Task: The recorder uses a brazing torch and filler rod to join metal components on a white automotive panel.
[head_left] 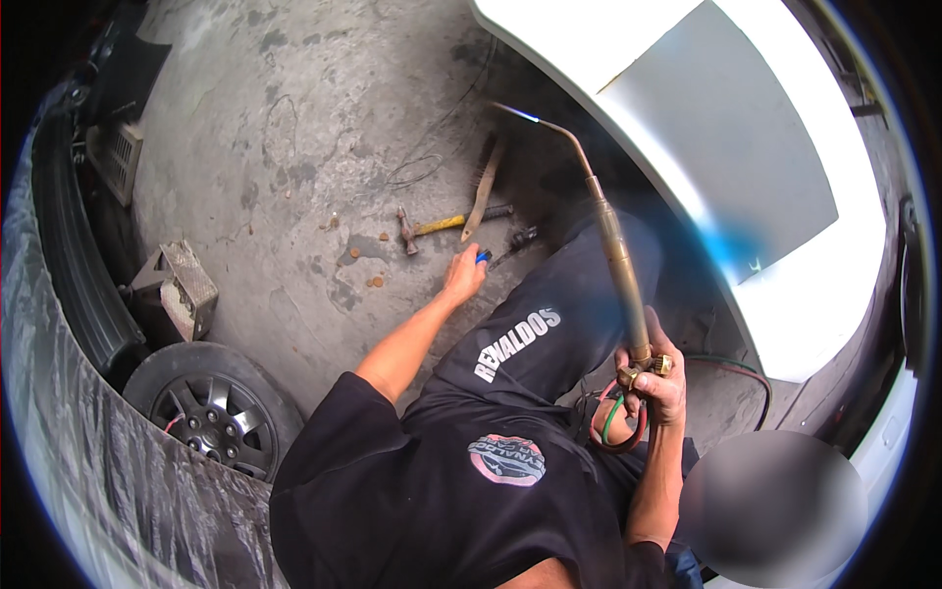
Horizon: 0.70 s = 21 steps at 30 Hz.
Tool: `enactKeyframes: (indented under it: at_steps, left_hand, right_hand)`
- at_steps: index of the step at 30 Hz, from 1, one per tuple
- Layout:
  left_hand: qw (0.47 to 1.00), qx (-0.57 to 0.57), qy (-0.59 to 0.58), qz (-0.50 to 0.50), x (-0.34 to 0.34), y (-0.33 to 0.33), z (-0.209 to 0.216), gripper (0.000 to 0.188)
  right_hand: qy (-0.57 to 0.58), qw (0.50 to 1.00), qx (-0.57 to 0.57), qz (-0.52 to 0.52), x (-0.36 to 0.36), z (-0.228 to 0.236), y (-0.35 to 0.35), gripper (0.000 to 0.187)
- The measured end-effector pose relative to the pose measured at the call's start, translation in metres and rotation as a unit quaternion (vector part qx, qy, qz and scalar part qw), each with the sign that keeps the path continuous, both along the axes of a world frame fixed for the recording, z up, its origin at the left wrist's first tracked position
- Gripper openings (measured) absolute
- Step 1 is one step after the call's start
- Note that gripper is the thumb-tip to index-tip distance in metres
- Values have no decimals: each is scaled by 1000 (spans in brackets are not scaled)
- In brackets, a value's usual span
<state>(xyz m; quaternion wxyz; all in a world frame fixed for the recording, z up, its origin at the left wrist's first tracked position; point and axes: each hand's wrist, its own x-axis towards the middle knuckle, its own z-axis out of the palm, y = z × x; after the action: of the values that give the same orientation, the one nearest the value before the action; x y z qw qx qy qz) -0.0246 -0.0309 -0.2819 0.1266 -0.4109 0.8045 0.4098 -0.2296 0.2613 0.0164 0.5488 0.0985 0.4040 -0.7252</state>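
Observation:
My right hand point(659, 378) is wrapped round the valve end of a brass gas torch point(616, 257), near its knobs. The torch points up and away, and a short blue-white flame point(524, 115) burns at its bent tip. Red and green hoses point(610, 424) loop below that hand. My left hand point(464, 276) is closed over the floor on a small blue thing point(483, 256) that looks like a lighter, mostly hidden by the fingers. Just beyond it lie a wire brush point(480, 202) with a wooden handle and a hammer point(442, 226) with a yellow and black handle.
At the right stands a white car body panel point(687, 167) with a grey patch point(731, 128). A wheel point(218, 412), a metal bracket point(186, 285) and a long black part point(74, 226) are at the left. Clear plastic sheeting point(108, 471) hangs at lower left. Thin wire point(417, 167) lies on the concrete.

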Motion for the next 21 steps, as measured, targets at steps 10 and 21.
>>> enactKeyframes:
  at_steps: [10,21]
  left_hand:
    - [1000,2,9,9,0,1,-2,30]
    - [1000,-3,6,-17,6,0,1,25]
  right_hand:
    - [21,1000,12,11,-2,-2,1,100]
    - [83,996,23,30,3,14,-7,105]
